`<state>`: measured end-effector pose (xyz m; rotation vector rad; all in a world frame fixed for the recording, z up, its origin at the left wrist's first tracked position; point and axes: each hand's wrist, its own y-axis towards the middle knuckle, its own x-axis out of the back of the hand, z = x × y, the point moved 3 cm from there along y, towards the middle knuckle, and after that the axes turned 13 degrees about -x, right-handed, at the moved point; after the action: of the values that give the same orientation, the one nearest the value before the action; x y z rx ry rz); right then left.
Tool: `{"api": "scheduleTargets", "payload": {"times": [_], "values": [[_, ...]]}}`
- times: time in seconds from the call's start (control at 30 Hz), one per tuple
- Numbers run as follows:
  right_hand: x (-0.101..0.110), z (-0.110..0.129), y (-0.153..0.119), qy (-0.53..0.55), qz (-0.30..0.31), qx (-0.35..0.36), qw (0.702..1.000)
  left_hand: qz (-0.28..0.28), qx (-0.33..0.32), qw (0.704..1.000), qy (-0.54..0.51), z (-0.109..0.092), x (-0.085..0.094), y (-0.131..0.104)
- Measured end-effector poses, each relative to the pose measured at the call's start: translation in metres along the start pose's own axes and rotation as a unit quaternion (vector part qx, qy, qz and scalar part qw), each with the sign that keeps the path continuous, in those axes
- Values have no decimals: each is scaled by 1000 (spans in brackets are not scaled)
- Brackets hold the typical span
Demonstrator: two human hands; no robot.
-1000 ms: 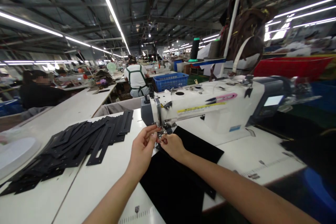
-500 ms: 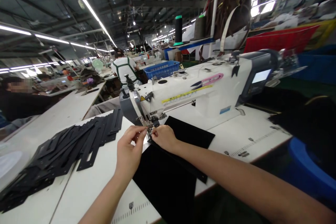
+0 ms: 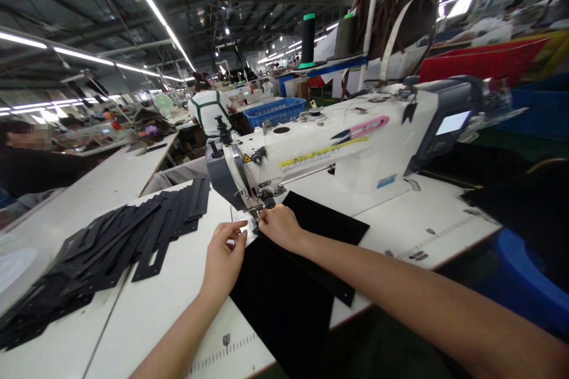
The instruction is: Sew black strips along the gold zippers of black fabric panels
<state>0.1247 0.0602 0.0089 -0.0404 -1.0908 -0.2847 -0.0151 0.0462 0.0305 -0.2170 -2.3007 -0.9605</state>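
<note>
A white sewing machine (image 3: 311, 148) stands before me, its needle area just past my fingertips. Black fabric (image 3: 284, 302) lies under and in front of the machine head, with a narrow black strip (image 3: 342, 291) along it. My right hand (image 3: 280, 228) is closed, knuckles up, over the fabric's corner beside the presser foot; its fingertips and anything in them are hidden. Just left of the needle, my left hand (image 3: 225, 254) is raised with thumb and forefinger slightly apart, nothing visible between them. Pink-handled thread snips (image 3: 364, 127) rest against the machine's arm.
Overlapping black slotted pieces (image 3: 120, 243) are spread on the table at left. Two thread cones (image 3: 307, 41) stand behind the machine. A blue basket (image 3: 275, 113) and a person in a white shirt (image 3: 208, 109) are farther back. A blue bin edge (image 3: 528, 284) shows at right.
My left hand has drawn slightly down from the needle, and its thumb and forefinger have parted. My right hand stays by the presser foot. The view has shifted a little.
</note>
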Motion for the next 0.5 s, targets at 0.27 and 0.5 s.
{"api": "scheduleTargets", "payload": {"times": [0.27, 0.5], "values": [[2, -6, 2, 24, 7, 18, 1000, 10, -4, 996, 88, 21, -27, 26], [4, -10, 3, 68, 11, 15, 998, 45, -16, 988, 148, 19, -24, 25]]}}
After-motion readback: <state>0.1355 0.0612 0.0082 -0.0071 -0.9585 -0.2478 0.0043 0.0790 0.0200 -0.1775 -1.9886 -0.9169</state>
